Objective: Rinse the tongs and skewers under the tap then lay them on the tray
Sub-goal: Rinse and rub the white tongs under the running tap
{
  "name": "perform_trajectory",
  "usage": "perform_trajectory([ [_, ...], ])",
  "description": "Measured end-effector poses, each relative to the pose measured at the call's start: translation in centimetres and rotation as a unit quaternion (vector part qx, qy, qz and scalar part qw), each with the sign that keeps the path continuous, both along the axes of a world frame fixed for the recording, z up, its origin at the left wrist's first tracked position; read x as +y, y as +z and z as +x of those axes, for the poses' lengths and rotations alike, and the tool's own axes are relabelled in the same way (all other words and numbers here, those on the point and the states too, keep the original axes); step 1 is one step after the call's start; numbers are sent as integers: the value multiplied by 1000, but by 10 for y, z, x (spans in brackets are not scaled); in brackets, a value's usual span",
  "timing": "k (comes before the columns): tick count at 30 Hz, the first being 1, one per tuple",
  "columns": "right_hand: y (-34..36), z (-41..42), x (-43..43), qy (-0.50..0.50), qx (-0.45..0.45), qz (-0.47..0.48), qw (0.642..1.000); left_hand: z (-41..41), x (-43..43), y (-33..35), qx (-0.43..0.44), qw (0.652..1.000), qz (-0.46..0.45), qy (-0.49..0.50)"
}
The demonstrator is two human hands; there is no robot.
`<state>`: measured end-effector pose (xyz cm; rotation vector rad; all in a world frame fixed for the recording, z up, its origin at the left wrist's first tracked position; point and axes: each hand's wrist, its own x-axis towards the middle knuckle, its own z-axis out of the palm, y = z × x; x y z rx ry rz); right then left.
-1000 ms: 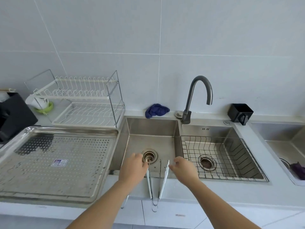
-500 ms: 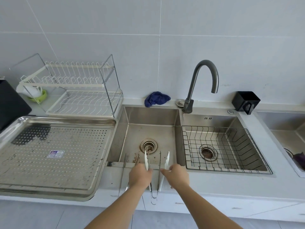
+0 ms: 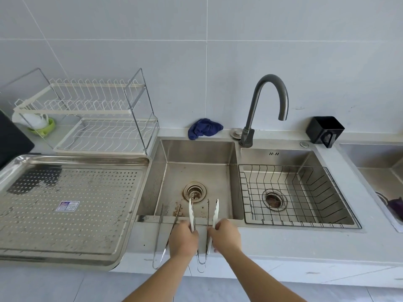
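Left hand [image 3: 184, 240] and right hand [image 3: 225, 236] each clamped on one arm of the white-tipped tongs [image 3: 192, 211] at the front tabletop [image 3: 283, 243] edge, tips over the left sink basin [image 3: 196, 153]. Metal tongs [image 3: 158, 234] lie just left of my left hand. Tray [image 3: 76, 225] is further left, tap [image 3: 252, 110] behind.

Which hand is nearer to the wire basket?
Right. The right hand sits just left of the basket; the left hand is farther left, across the white tongs both hold.
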<state>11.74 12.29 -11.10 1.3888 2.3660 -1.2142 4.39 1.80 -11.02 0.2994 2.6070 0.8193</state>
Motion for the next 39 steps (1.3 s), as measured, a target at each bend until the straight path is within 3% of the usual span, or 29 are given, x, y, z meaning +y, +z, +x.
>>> perform_trajectory([
  [13,20,14,-3,-11,41,10,999,16,-11,10,14,998,50,41],
  [18,33,28,6,-35,100,9,994,30,-5,26,6,989,127,70],
  [24,54,41,46,-72,177,0,982,36,41,47,-108,949,288,63],
  [31,68,33,87,-60,200,12,978,37,89,63,-350,853,383,49],
  [39,64,-3,131,-82,225,-66,969,-8,129,61,-358,852,379,42],
])
